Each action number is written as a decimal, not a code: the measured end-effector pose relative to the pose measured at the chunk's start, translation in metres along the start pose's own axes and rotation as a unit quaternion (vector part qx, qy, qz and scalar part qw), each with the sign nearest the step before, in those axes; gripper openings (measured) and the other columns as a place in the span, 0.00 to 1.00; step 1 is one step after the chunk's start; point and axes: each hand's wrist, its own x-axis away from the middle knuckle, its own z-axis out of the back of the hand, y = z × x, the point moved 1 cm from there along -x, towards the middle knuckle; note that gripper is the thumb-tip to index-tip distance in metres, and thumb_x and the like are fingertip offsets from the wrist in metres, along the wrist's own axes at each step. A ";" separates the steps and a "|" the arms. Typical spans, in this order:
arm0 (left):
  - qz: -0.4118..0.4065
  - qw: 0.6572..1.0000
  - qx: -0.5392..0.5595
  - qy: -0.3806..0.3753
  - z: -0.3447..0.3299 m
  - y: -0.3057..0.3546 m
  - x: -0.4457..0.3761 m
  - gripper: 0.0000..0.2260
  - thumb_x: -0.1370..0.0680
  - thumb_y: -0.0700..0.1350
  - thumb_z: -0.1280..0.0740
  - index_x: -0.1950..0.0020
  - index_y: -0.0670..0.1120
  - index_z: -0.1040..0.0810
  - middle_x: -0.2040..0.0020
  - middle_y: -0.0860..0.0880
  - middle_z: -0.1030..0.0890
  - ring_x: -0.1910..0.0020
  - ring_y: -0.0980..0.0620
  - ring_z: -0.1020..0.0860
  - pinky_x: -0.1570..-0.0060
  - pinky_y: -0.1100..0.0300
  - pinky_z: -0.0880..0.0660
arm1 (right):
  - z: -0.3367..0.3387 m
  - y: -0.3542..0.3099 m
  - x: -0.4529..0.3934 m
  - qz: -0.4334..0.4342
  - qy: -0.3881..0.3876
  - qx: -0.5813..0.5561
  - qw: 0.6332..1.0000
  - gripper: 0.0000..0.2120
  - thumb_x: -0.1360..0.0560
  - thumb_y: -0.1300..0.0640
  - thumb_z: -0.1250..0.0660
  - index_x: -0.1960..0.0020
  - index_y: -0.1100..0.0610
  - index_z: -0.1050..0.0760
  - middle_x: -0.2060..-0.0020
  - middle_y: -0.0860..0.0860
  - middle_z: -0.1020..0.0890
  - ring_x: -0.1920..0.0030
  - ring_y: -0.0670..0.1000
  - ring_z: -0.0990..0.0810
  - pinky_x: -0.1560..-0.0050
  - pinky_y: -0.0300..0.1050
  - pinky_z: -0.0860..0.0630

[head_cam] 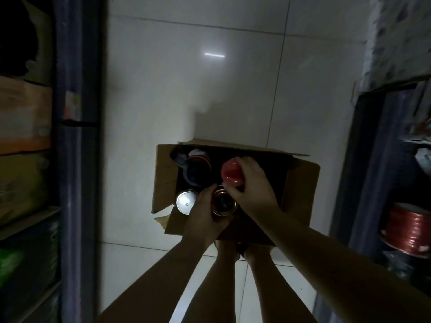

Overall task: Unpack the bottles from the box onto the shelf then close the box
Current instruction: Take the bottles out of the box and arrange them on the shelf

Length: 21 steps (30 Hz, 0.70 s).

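Note:
An open cardboard box [300, 183] stands on the tiled floor below me, its flaps spread outward. Inside it several bottles stand upright. My left hand [204, 213] grips a copper-capped bottle [224, 203] near the box's front edge. My right hand [250, 183] curls round a red-capped bottle [232, 172] just behind it. A silver-capped bottle [185, 202] stands at the front left corner of the box. A dark bottle with an orange ring and a handle [197, 165] sits at the back left.
A dark blue shelf post [77, 159] and shelves with cartons [24, 117] line the left side. On the right another shelf [373, 159] holds a reel of red wire [407, 229]. Pale floor tiles [186, 89] stretch beyond the box. My legs [233, 276] stand behind the box.

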 end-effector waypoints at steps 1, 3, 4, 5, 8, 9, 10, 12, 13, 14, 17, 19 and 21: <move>-0.004 1.000 -0.002 0.002 -0.005 -0.002 -0.002 0.34 0.33 0.48 0.24 0.30 0.51 0.34 0.33 0.54 0.28 0.34 0.57 0.30 0.37 0.71 0.35 | -0.004 0.001 -0.003 0.000 0.008 -0.001 1.000 0.35 0.28 0.48 0.29 0.26 0.54 0.39 0.28 0.53 0.35 0.28 0.53 0.37 0.29 0.50 0.36; -0.004 1.000 0.005 0.007 -0.013 -0.004 -0.006 0.36 0.34 0.46 0.23 0.29 0.50 0.35 0.32 0.53 0.29 0.35 0.60 0.32 0.42 0.80 0.40 | -0.010 0.004 -0.009 0.008 0.021 -0.005 1.000 0.36 0.30 0.47 0.28 0.27 0.55 0.38 0.29 0.54 0.33 0.29 0.54 0.35 0.30 0.51 0.34; -0.003 1.000 0.011 0.011 -0.017 -0.004 -0.008 0.36 0.34 0.45 0.23 0.29 0.49 0.35 0.33 0.53 0.30 0.36 0.61 0.33 0.43 0.83 0.42 | -0.012 0.006 -0.012 0.014 0.022 -0.001 1.000 0.36 0.30 0.47 0.27 0.27 0.55 0.38 0.31 0.54 0.32 0.30 0.54 0.34 0.32 0.51 0.32; -0.004 1.000 0.016 0.018 -0.020 -0.005 -0.010 0.37 0.35 0.44 0.23 0.29 0.47 0.35 0.33 0.52 0.30 0.36 0.60 0.33 0.43 0.83 0.42 | -0.013 0.009 -0.015 0.016 0.020 0.005 1.000 0.37 0.31 0.47 0.27 0.27 0.55 0.38 0.32 0.54 0.32 0.31 0.54 0.33 0.33 0.50 0.32; -0.008 0.999 0.025 0.046 -0.029 -0.009 -0.012 0.37 0.35 0.40 0.23 0.29 0.46 0.36 0.31 0.50 0.31 0.34 0.59 0.34 0.38 0.80 0.44 | -0.015 0.018 -0.022 0.008 0.017 0.021 1.000 0.38 0.33 0.47 0.25 0.29 0.57 0.37 0.35 0.56 0.30 0.34 0.56 0.30 0.38 0.47 0.30; -0.011 0.998 0.022 0.053 -0.030 -0.010 -0.013 0.38 0.35 0.40 0.23 0.28 0.46 0.36 0.30 0.50 0.32 0.32 0.57 0.35 0.35 0.76 0.43 | -0.015 0.020 -0.025 0.005 0.015 0.022 1.000 0.36 0.33 0.47 0.25 0.31 0.58 0.35 0.37 0.56 0.29 0.36 0.56 0.29 0.40 0.47 0.29; -0.012 0.998 0.017 0.056 -0.032 -0.010 -0.012 0.38 0.34 0.39 0.24 0.28 0.46 0.37 0.30 0.49 0.33 0.31 0.55 0.35 0.33 0.71 0.42 | -0.014 0.021 -0.027 0.005 0.014 0.024 1.000 0.35 0.33 0.47 0.25 0.33 0.58 0.34 0.38 0.56 0.28 0.38 0.57 0.27 0.42 0.47 0.28; -0.014 0.998 0.005 0.057 -0.032 -0.011 -0.011 0.39 0.34 0.38 0.24 0.27 0.45 0.37 0.29 0.48 0.33 0.29 0.52 0.35 0.31 0.66 0.41 | -0.010 0.023 -0.029 0.004 0.019 0.023 1.000 0.32 0.35 0.48 0.24 0.36 0.58 0.32 0.41 0.56 0.26 0.42 0.56 0.25 0.45 0.46 0.26; -0.016 0.998 -0.002 0.057 -0.032 -0.011 -0.010 0.39 0.34 0.38 0.24 0.27 0.45 0.37 0.29 0.48 0.33 0.29 0.52 0.35 0.32 0.67 0.41 | -0.006 0.024 -0.028 0.003 0.024 0.021 0.999 0.32 0.35 0.48 0.23 0.37 0.58 0.31 0.42 0.55 0.25 0.43 0.56 0.24 0.46 0.46 0.25; -0.015 0.998 -0.008 0.057 -0.030 -0.011 -0.008 0.39 0.34 0.38 0.24 0.27 0.45 0.37 0.29 0.48 0.32 0.29 0.52 0.35 0.33 0.69 0.42 | -0.001 0.025 -0.025 0.003 0.028 0.018 0.999 0.32 0.36 0.49 0.23 0.37 0.58 0.31 0.43 0.55 0.25 0.43 0.56 0.23 0.46 0.46 0.25; -0.018 0.998 -0.010 0.062 -0.022 -0.006 0.003 0.39 0.35 0.40 0.23 0.27 0.47 0.37 0.31 0.50 0.29 0.31 0.53 0.32 0.34 0.67 0.37 | 0.020 0.028 -0.005 0.017 0.027 0.006 0.999 0.39 0.38 0.51 0.21 0.32 0.54 0.35 0.38 0.53 0.26 0.40 0.54 0.25 0.42 0.47 0.25; -0.022 0.997 0.001 0.068 -0.014 0.003 0.016 0.39 0.36 0.41 0.23 0.28 0.48 0.36 0.33 0.51 0.27 0.33 0.54 0.30 0.35 0.61 0.31 | 0.040 0.027 0.017 0.020 0.012 0.009 1.000 0.43 0.39 0.51 0.21 0.30 0.50 0.39 0.36 0.51 0.28 0.38 0.52 0.26 0.40 0.47 0.25; -0.030 0.997 0.014 0.068 -0.001 0.017 0.033 0.40 0.37 0.42 0.22 0.28 0.49 0.36 0.34 0.52 0.26 0.34 0.55 0.29 0.36 0.60 0.28 | 0.064 0.024 0.042 0.020 0.013 -0.009 1.000 0.44 0.41 0.51 0.20 0.31 0.46 0.40 0.38 0.47 0.30 0.39 0.51 0.26 0.41 0.49 0.23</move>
